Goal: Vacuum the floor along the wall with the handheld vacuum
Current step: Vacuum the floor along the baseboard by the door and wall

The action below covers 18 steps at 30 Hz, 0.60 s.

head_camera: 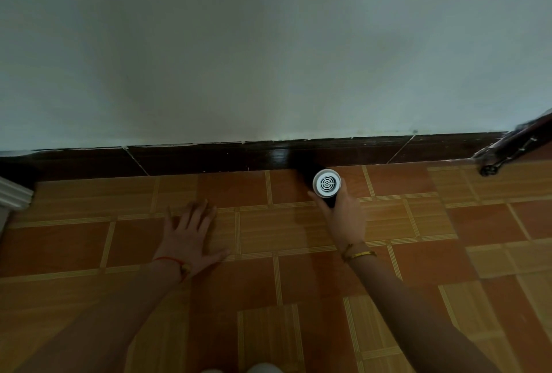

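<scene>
The handheld vacuum (326, 186) points its dark body at the foot of the baseboard (209, 159), its white vented end toward the camera, just right of centre at the far edge of the floor (298, 283). The right hand (343, 217) wraps around its body. The left hand (191, 232) lies flat on the tiles, fingers spread, holding nothing. The nozzle is hidden in shadow; drifting nearer would likely leave dust in the corner, and pushing hard could scuff the baseboard
</scene>
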Motion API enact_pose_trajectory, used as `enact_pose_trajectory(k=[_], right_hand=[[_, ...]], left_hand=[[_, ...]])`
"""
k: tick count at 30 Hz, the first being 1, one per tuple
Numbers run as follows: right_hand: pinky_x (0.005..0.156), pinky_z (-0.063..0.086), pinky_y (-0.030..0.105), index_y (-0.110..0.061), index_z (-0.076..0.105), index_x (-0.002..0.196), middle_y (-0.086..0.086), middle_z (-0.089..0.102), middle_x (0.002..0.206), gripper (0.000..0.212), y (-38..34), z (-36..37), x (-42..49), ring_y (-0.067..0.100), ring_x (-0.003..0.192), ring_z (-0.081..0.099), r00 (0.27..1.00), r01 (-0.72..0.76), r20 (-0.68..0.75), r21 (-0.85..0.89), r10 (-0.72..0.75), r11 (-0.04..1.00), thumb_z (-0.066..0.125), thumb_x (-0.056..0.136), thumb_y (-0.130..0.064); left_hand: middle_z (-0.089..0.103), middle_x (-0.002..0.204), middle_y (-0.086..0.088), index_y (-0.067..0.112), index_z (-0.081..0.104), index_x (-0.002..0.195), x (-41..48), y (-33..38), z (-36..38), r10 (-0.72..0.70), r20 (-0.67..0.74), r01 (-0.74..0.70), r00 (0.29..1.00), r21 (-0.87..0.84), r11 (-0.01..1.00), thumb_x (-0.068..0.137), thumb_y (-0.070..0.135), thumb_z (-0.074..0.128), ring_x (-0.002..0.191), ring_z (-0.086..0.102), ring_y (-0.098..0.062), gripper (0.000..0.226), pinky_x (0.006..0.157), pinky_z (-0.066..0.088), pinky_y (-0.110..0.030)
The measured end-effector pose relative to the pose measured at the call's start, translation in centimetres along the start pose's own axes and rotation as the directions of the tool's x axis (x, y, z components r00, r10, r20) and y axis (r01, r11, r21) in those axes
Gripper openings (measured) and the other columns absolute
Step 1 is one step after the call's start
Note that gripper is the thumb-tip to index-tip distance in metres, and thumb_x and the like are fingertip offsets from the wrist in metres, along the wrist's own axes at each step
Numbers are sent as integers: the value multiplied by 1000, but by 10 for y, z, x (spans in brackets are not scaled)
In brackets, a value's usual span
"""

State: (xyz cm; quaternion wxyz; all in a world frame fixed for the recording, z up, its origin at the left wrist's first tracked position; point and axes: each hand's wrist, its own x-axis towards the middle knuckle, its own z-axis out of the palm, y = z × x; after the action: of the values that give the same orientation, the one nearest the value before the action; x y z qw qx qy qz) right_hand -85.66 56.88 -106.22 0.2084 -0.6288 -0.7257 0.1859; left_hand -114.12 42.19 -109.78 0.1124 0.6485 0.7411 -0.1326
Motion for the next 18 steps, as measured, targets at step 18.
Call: enact_pose_trajectory(k=[18], right_hand=[[67,53,40,-10,46,134,13,71,102,68,20,-23,10,34,90,68,979,-181,-88,36,183,983,64,86,-54]], left_hand=[[-6,163,-3,22,1,156,1,6,-7,-22,33,23,999,-17,1000,58,92,-17,150,-7,-25,121,113,-13,-61]])
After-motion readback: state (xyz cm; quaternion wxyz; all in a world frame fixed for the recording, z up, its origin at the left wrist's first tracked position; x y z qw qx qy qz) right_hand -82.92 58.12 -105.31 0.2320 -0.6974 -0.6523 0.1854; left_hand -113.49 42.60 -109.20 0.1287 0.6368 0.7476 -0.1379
